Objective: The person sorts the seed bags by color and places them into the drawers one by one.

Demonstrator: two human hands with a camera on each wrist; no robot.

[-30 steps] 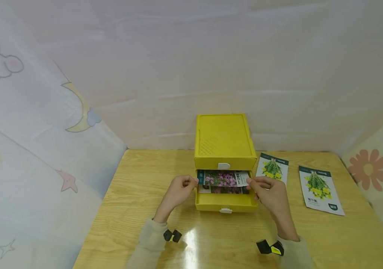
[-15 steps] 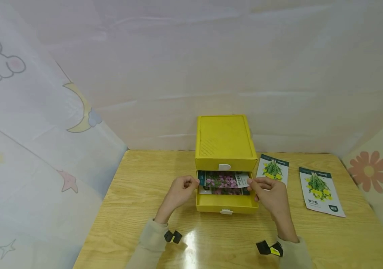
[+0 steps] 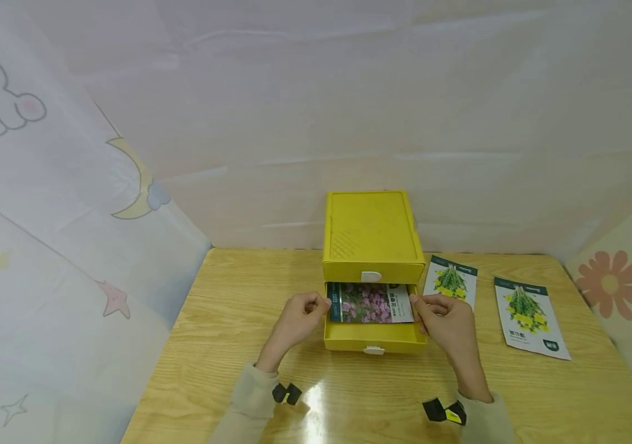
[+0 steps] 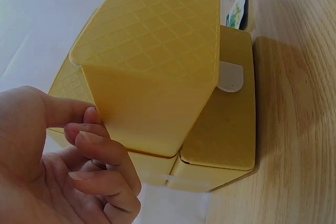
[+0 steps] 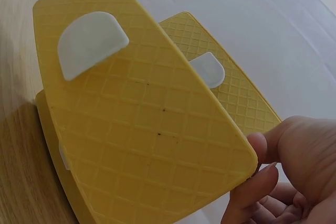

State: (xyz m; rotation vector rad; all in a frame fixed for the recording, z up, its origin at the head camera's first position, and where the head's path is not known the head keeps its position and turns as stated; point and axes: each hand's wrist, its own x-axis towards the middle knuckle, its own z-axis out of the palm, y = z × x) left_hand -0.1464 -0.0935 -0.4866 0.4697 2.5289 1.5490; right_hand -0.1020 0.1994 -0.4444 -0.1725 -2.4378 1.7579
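A seed packet point(image 3: 371, 303) with pink-purple flowers lies face up in the pulled-out drawer point(image 3: 373, 338) of a yellow drawer unit point(image 3: 371, 228). My left hand point(image 3: 298, 320) pinches at the packet's left end, by the drawer wall. My right hand point(image 3: 446, 320) pinches at its right end, thumb and index finger together. Seen from the left wrist, the fingers of the left hand point(image 4: 100, 156) curl beside the drawer's side wall point(image 4: 147, 108). From the right wrist, the right hand point(image 5: 273, 177) is at the drawer's front corner; the packet is hidden in both wrist views.
Two packets with yellow flowers lie on the wooden table point(image 3: 227, 308) to the right: one packet point(image 3: 449, 280) beside the unit, another packet point(image 3: 529, 317) farther right. Below the pulled-out drawer, another drawer point(image 4: 231, 114) with a white tab shows. A printed cloth wall point(image 3: 271, 154) stands behind.
The flower packet has tipped down from a slanted pose to lie flatter in the drawer, covering the packet seen beneath it before. Both hands have stayed nearly in place.
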